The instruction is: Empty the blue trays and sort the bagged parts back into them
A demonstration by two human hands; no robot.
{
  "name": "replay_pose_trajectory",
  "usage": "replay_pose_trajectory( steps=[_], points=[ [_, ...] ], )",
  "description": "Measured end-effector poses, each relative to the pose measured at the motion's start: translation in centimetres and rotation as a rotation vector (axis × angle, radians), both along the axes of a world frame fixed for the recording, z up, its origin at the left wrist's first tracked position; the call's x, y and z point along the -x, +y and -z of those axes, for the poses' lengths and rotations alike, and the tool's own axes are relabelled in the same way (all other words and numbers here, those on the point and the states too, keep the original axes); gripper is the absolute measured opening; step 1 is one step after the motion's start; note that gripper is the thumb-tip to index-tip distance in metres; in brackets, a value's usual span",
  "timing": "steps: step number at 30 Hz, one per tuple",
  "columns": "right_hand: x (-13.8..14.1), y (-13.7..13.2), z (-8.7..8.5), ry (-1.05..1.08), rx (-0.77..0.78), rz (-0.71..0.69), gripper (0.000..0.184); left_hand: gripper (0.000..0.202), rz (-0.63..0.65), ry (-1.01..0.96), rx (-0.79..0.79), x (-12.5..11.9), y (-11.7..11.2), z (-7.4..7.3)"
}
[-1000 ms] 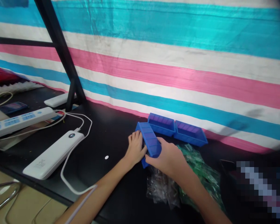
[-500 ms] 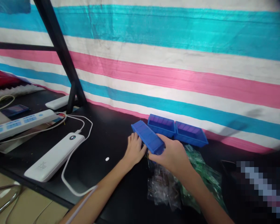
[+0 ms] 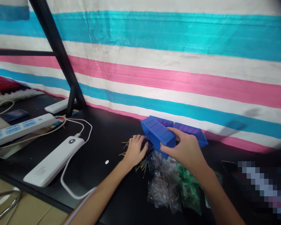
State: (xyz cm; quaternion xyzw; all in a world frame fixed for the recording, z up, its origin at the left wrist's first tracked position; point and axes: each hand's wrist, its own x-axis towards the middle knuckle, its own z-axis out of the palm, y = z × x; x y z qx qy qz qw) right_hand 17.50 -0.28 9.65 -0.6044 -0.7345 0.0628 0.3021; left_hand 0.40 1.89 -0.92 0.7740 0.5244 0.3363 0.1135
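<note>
Blue bin [image 3: 158,129]: held tilted above the black counter [image 3: 121,201], ribbed face uppermost and opening out of sight. Saw, lined up behind along the striped sheet [image 3: 142,78], a pair of matching blue bins [image 3: 200,135], open side up and partly hidden. Found, nearer than the tilted bin, a heap of green packets [image 3: 189,190] and, edges meeting, a heap of clear packets [image 3: 162,187]. Pinched one end of the tilted bin between fingers and thumb of the right hand [image 3: 184,147]. Laid the left hand [image 3: 136,150] palm down just beside the bin, fingers slightly spread; could not tell whether touching it. Noticed, scattered loose around that hand, thin pieces [image 3: 144,164] with yellowish parts. Seemed, judging by the pose, to be at the step of tipping the bin out while steadying the loose pieces. Appeared to call next for a firm right-hand pinch, bin walls clear of the packets, and a light left-hand touch to avoid scattering or bending the thin pieces.
</note>
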Motion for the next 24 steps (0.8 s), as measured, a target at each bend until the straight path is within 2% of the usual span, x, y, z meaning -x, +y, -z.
replay_pose_trajectory(
  steps=[7,13,16,18,20,22,24],
  points=[
    [-1.0,0.1,-1.7,0.130,-0.039,0.074,0.047,0.023,-0.079,-0.064,-0.042,0.6,0.4,-0.3],
    [-1.7,0.1,-1.9,0.148,-0.026,0.029,0.047,0.027,-0.097,-0.061,-0.080,1.1,0.7,-0.6],
    [-1.9,0.1,-2.1,0.213,-0.006,0.013,0.045,0.023,-0.133,-0.055,-0.129,1.2,0.4,-1.0],
    [-2.0,0.3,-2.1,0.279,0.002,0.014,0.041,0.015,-0.170,-0.065,-0.216,1.2,0.0,-1.3],
    [-2.2,0.7,-1.8,0.368,0.035,0.008,0.038,0.021,-0.184,-0.096,-0.401,1.2,-0.5,-1.6],
    [-2.3,1.3,-1.2,0.471,0.116,-0.020,0.040,0.030,-0.108,-0.042,-0.541,1.1,-1.0,-1.8],
    [-2.3,2.0,-0.5,0.574,0.223,-0.055,0.043,0.031,0.002,0.077,-0.602,1.2,-1.4,-2.0]
  ],
)
